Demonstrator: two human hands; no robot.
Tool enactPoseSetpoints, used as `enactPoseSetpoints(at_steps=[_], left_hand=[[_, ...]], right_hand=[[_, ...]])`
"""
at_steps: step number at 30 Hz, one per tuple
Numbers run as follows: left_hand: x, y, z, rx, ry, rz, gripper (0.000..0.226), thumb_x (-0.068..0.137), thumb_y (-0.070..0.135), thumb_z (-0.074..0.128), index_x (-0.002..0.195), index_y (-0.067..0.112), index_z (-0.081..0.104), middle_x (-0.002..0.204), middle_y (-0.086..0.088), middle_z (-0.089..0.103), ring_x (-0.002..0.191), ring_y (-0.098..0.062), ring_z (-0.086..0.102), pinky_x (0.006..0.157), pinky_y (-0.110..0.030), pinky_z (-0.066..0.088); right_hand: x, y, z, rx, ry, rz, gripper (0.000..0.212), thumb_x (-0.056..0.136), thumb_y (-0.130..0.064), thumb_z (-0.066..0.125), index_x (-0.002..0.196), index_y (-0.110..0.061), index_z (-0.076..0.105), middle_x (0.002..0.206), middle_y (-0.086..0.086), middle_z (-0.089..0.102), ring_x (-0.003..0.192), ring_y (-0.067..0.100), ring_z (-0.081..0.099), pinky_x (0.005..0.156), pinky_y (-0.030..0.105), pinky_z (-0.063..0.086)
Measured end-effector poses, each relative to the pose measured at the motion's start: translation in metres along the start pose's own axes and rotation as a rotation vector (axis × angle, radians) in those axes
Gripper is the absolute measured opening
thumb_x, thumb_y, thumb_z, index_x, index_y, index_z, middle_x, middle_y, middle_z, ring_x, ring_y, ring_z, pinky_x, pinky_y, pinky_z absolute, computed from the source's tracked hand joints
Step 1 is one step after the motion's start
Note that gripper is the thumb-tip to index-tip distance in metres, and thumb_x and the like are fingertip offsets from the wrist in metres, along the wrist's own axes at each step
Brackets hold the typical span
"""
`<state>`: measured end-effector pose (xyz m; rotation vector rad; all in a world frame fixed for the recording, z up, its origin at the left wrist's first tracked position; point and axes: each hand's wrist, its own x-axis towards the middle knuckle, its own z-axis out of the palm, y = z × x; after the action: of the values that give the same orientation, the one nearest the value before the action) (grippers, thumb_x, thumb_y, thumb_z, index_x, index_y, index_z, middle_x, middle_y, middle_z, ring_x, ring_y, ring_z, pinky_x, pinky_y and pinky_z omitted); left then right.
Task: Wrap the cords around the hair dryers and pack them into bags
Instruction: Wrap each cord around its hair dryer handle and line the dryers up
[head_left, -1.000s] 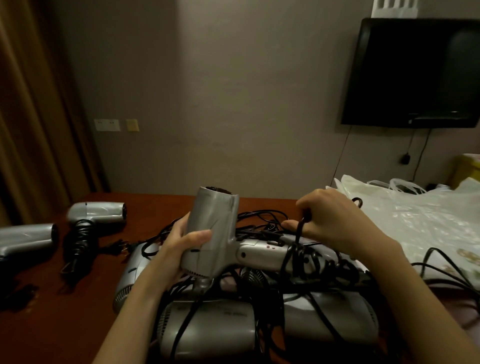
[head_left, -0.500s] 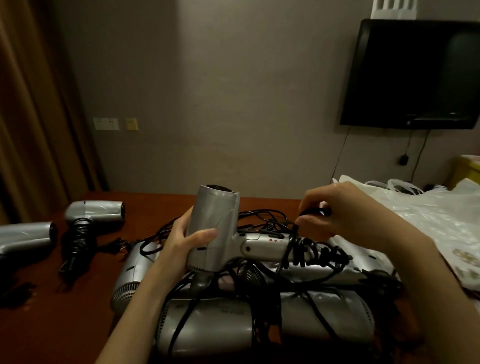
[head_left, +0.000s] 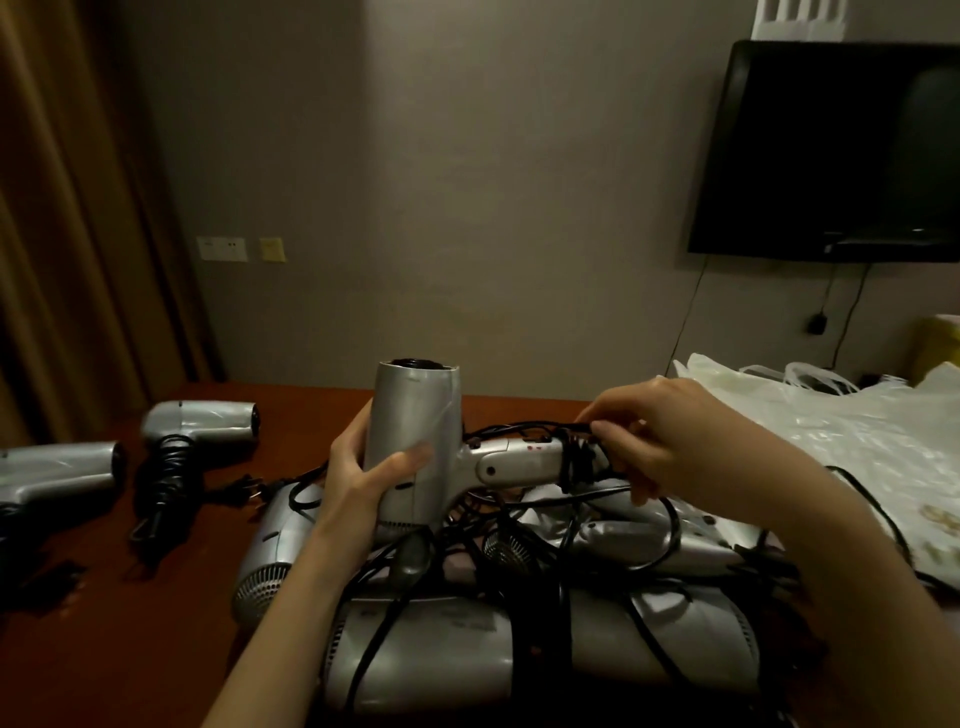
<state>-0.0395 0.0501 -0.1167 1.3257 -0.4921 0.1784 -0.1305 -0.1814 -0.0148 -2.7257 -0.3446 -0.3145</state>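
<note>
Nearest lay a heap of silver hair dryers (head_left: 431, 649) under tangled black cords on the brown table (head_left: 130, 649). Above it, the left hand (head_left: 358, 478) gripped the barrel of one upright hair dryer (head_left: 415, 441); the right hand (head_left: 670, 441) pinched its cord (head_left: 574, 460), part-wound on the handle. Step: wrapping; next, probably further turns, then the plastic bags (head_left: 841, 431) at far right.

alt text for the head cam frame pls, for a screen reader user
A left hand grips a silver hair dryer by its barrel while the right hand pinches its black cord at the handle, above a pile of tangled dryers on a brown table. Plastic bags lie right.
</note>
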Motion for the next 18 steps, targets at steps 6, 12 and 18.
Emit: enactPoseSetpoints(at_steps=[6,12,18], left_hand=[[0.000,-0.001,0.001,-0.043,0.072,0.024,0.051,0.052,0.042,0.071,0.102,0.031,0.065,0.089,0.002,0.071,0.078,-0.016,0.069,0.056,-0.024,0.053],[0.000,0.000,0.001,-0.018,0.114,0.080,0.051,0.054,0.043,0.073,0.103,0.035,0.066,0.094,0.001,0.071,0.084,-0.017,0.069,0.060,-0.023,0.054],[-0.001,0.000,0.002,0.024,0.129,0.095,0.056,0.053,0.044,0.074,0.107,0.032,0.064,0.095,0.003,0.071,0.086,-0.014,0.069,0.061,-0.022,0.054]], right_hand=[[-0.005,0.007,-0.009,0.200,-0.216,-0.050,0.036,0.096,-0.002,0.050,0.125,-0.022,0.061,0.105,-0.011,0.069,0.090,0.000,0.067,0.091,0.025,0.052],[-0.002,0.014,-0.008,0.090,-0.271,-0.078,0.065,0.096,0.005,0.047,0.140,-0.042,0.042,0.132,-0.023,0.055,0.107,0.001,0.063,0.100,0.022,0.047],[-0.001,0.010,-0.001,-0.021,-0.164,0.058,0.016,0.099,-0.008,0.049,0.103,-0.022,0.056,0.099,-0.007,0.069,0.085,0.000,0.066,0.073,0.007,0.049]])
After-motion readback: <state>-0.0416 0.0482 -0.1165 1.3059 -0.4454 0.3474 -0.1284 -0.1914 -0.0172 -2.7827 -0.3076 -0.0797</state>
